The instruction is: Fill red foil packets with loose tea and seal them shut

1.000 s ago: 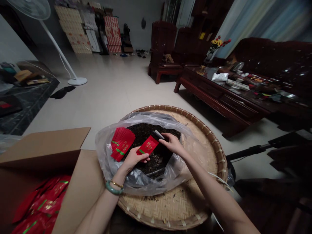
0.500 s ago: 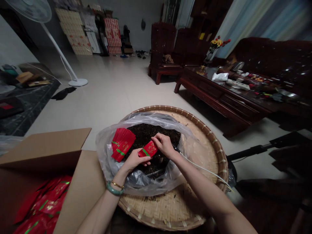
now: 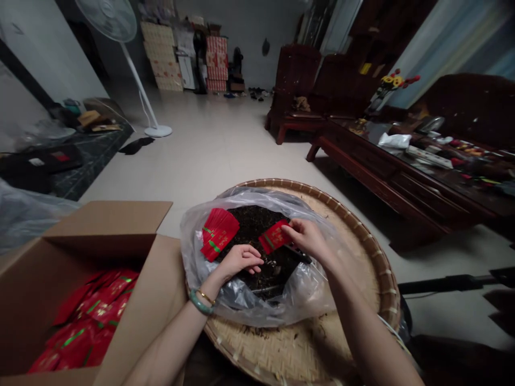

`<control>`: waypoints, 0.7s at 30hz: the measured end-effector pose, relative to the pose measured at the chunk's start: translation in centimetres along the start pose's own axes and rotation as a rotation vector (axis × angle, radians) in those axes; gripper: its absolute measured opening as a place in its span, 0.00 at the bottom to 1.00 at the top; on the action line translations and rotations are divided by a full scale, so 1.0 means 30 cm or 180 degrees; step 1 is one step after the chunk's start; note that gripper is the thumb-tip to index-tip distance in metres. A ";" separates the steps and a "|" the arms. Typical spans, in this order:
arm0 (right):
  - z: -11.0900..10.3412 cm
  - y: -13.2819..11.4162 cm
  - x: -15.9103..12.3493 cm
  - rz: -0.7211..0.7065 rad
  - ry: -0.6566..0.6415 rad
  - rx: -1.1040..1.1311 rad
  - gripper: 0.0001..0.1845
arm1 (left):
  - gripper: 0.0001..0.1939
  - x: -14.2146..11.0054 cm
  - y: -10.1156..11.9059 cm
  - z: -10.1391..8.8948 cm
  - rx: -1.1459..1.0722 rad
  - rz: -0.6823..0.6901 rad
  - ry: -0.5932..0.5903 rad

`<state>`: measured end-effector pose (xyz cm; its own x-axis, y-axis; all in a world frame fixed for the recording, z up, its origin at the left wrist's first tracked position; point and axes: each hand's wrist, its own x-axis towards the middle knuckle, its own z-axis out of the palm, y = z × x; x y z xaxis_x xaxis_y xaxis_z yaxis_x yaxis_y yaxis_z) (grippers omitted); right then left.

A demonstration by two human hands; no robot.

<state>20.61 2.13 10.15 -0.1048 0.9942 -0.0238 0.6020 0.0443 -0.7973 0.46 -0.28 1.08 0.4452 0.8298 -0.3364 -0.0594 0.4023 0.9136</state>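
Observation:
My right hand (image 3: 308, 236) pinches the right end of a small red packet (image 3: 273, 237) with a green band and gold print, over the dark loose leaves (image 3: 253, 220). My left hand (image 3: 242, 261) hovers over the same leaves, fingers loosely bent and nothing visible in them. The leaves, which look like tea, fill a clear plastic bag (image 3: 193, 225) with its mouth spread wide. A fanned pile of red packets (image 3: 219, 233) lies on the leaves at the left. Below my right hand, a black handle-like piece (image 3: 300, 254) shows in part.
The bag rests on a round woven bamboo tray (image 3: 277, 348). At the left stands an open cardboard box (image 3: 161, 289) holding many red packets (image 3: 92, 316). A standing fan (image 3: 156, 130), a dark wooden table (image 3: 362, 166) and a black pole (image 3: 442, 284) are farther out.
My left hand has let go of the red packet. My right hand has carried it slightly right, away from the left hand. The view has turned a little to the left.

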 end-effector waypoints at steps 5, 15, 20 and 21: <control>0.097 -0.310 -0.008 -0.0543 -0.0820 0.1457 0.17 | 0.15 -0.007 0.011 0.003 -0.0001 0.0010 0.0081; 0.334 -0.163 0.126 -0.0828 -0.0629 -0.0616 0.25 | 0.17 -0.005 -0.007 0.000 -0.0097 0.0145 0.0072; 0.453 -0.112 0.153 -0.0788 -0.0333 -0.1756 0.23 | 0.32 -0.004 -0.011 0.006 -0.0342 0.0224 0.0323; 0.466 -0.119 0.152 -0.0800 -0.0281 -0.1832 0.23 | 0.33 -0.002 -0.013 0.005 -0.0425 0.0260 0.0400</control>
<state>6.91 5.15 4.46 -0.3484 0.9359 0.0528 0.8772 0.3454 -0.3335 0.61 -0.55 0.77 0.3194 0.9002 -0.2959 -0.2124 0.3723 0.9035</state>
